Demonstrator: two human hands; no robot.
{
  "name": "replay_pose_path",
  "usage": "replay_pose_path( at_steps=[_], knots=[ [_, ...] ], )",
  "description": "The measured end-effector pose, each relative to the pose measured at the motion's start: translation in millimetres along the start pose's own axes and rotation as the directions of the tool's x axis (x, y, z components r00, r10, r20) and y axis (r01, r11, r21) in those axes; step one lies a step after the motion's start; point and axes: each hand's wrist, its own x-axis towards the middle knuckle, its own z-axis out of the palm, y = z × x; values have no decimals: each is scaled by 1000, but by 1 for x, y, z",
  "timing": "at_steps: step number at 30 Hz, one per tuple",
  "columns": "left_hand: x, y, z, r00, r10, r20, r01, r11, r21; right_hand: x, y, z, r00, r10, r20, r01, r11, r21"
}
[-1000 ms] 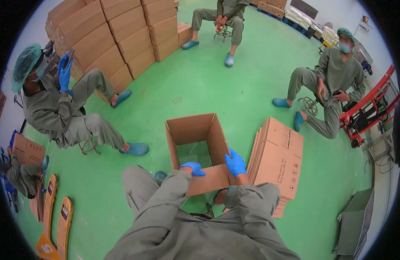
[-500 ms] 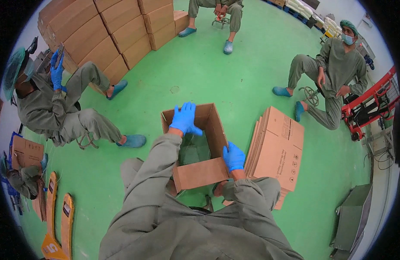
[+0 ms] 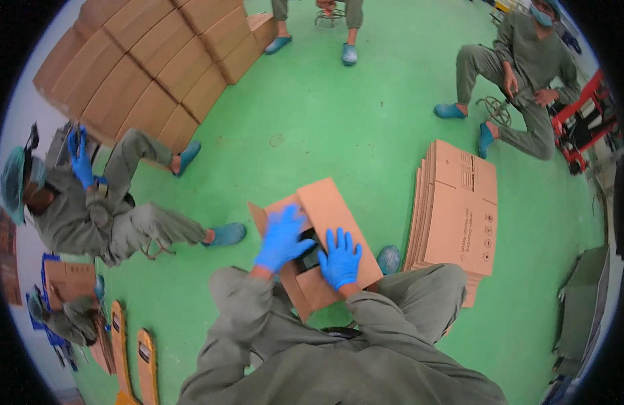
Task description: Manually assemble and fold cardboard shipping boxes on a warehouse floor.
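Note:
Between my knees stands a brown cardboard box (image 3: 335, 214). Several of its flaps are folded inward, and a dark gap shows in the middle of the top. My left hand (image 3: 283, 236), in a blue glove and slightly blurred, lies over the left flaps with its fingers spread. Flat on the right flap rests my gloved right hand (image 3: 340, 259), fingers apart. Neither hand grips anything. The inside of the box is mostly hidden.
Flattened cartons (image 3: 460, 202) lie stacked to my right. Stacked closed boxes (image 3: 150, 54) stand at the far left. A seated co-worker (image 3: 89, 196) is at left, another (image 3: 521, 74) at far right. Yellow pallet-truck forks (image 3: 147, 364) lie lower left; a red lifting machine (image 3: 582, 121) stands right.
The box was open-topped; its flaps have come down over the opening. My right hand has moved from the side edge onto the top. The whole view has shifted.

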Motion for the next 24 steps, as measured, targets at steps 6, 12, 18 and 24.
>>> replay_pose_path(
  at_steps=[6, 12, 18, 24],
  knots=[
    [-60, 8, 18, 735, -630, -252, 401, 703, -588, -1, -7, 8, 997, -80, -7, 80, 988, 130],
    [1, 43, 78, 910, -409, -68, 414, 906, 90, 28, 26, 14, 896, 288, 337, -400, 201, 894],
    [50, -29, 86, 928, -373, -8, 343, 844, 412, 32, 124, -193, 927, 365, 84, -56, -87, 995],
    [154, -119, -37, 788, -566, -243, 550, 471, 690, -43, 303, -100, 667, 727, 163, -287, 49, 957]
  ],
)
